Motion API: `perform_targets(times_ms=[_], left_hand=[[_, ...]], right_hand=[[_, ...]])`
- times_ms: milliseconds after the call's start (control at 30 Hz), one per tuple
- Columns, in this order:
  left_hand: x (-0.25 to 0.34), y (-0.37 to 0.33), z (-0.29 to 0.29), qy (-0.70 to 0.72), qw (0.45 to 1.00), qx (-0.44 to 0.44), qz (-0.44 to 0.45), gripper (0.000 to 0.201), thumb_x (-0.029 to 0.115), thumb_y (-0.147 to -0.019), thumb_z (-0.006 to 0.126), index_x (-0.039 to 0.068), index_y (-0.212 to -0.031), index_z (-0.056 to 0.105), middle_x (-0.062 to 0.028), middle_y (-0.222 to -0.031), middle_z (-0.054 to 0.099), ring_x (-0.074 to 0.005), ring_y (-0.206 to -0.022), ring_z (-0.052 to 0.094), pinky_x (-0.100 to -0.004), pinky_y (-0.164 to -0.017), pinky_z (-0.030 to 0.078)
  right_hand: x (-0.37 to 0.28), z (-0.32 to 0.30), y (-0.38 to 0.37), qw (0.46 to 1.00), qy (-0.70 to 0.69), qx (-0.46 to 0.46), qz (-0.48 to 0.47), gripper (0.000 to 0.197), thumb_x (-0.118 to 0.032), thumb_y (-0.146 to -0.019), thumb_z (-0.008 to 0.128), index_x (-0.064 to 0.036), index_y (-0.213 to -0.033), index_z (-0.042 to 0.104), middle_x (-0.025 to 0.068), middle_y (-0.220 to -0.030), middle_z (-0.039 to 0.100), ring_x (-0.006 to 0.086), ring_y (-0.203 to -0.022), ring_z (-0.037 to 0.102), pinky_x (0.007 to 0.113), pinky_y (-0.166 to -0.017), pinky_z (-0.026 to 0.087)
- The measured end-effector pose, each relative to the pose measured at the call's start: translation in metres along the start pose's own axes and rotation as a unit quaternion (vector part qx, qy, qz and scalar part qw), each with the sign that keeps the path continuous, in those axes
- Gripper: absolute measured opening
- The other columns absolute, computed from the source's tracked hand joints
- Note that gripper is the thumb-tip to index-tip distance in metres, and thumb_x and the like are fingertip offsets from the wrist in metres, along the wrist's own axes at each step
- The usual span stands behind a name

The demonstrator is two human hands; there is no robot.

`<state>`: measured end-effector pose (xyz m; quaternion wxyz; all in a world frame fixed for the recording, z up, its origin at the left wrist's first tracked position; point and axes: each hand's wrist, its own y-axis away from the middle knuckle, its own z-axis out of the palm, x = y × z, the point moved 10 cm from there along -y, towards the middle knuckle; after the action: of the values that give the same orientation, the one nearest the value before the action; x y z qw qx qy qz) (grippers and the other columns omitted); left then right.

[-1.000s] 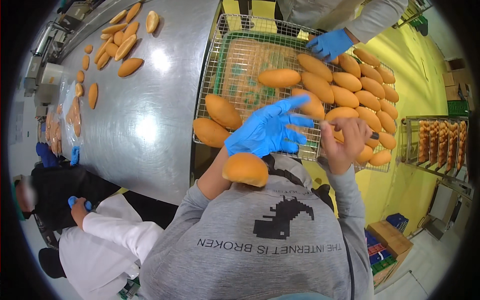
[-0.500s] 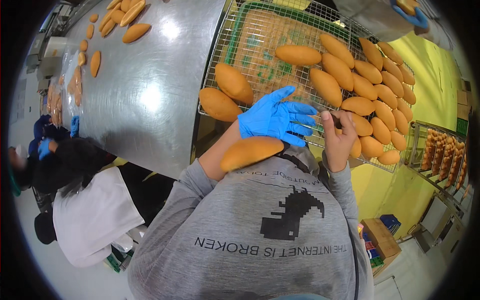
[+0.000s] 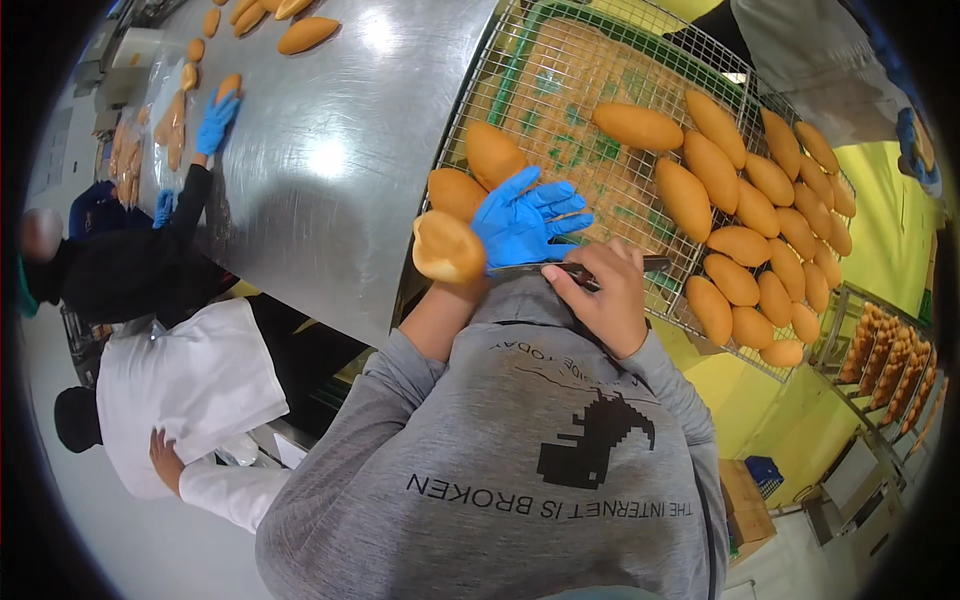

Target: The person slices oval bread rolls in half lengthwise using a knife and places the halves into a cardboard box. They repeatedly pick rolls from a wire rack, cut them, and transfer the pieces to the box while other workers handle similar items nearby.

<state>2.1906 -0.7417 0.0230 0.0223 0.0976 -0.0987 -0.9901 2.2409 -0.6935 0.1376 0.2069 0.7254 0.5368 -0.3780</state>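
Observation:
My left hand [image 3: 528, 218], in a blue glove, lies palm up with its fingers spread over the near edge of the wire rack [image 3: 600, 165]. A bread roll [image 3: 448, 247], its paler face showing, overlaps the glove's wrist on the left; I cannot tell whether it touches the hand. My bare right hand [image 3: 608, 290] grips a knife [image 3: 655, 264], whose thin dark length runs across toward the left palm. Two golden rolls [image 3: 494, 155] rest on the rack just beyond the glove, and several more [image 3: 738, 205] cover its right side.
A steel table [image 3: 290, 170] fills the left, with several rolls [image 3: 309, 35] at its far end. A co-worker's blue-gloved hand [image 3: 215, 120] touches a roll there. Another person in white [image 3: 190, 390] bends at lower left. Loaded racks [image 3: 890, 370] stand at right.
The loose roll has moved from below the left palm to the left of the wrist. The right hand has come left and nearer me, bringing the knife into view. A co-worker's hand has reached onto the table.

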Motion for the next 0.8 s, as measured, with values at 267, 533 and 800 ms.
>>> perform_targets(times_ms=[267,533,800], left_hand=[[0.148,0.056,0.024,-0.476,0.836,0.244,0.124,0.036,0.031,-0.089,0.057,-0.002,-0.104,0.062,-0.0128,-0.095,0.065,-0.0208,-0.081,0.063,-0.0309,-0.074,0.051],[0.244,0.209,0.067,-0.807,-0.087,0.453,0.369,0.043,0.037,-0.08,0.064,0.006,-0.11,0.061,-0.016,-0.097,0.062,-0.0307,-0.088,0.06,-0.0394,-0.078,0.048],[0.267,0.19,0.061,-0.869,0.044,0.425,0.249,0.065,0.037,-0.07,0.071,0.006,-0.124,0.05,-0.0217,-0.101,0.059,-0.0376,-0.093,0.057,-0.0434,-0.082,0.046]], right_hand=[[0.038,-0.031,0.0,0.994,0.002,0.079,0.075,0.021,-0.024,-0.078,0.069,-0.0045,-0.077,0.063,0.0056,-0.07,0.056,0.0203,-0.069,0.05,0.033,-0.07,0.035],[0.121,-0.035,0.059,0.949,-0.12,0.159,0.244,0.02,-0.017,-0.084,0.065,0.0005,-0.078,0.059,0.004,-0.069,0.05,0.0131,-0.065,0.043,0.027,-0.061,0.037],[0.119,-0.058,0.059,0.956,-0.069,0.203,0.2,0.024,-0.022,-0.08,0.068,0.001,-0.076,0.063,0.0117,-0.066,0.057,0.0214,-0.063,0.052,0.033,-0.06,0.041]])
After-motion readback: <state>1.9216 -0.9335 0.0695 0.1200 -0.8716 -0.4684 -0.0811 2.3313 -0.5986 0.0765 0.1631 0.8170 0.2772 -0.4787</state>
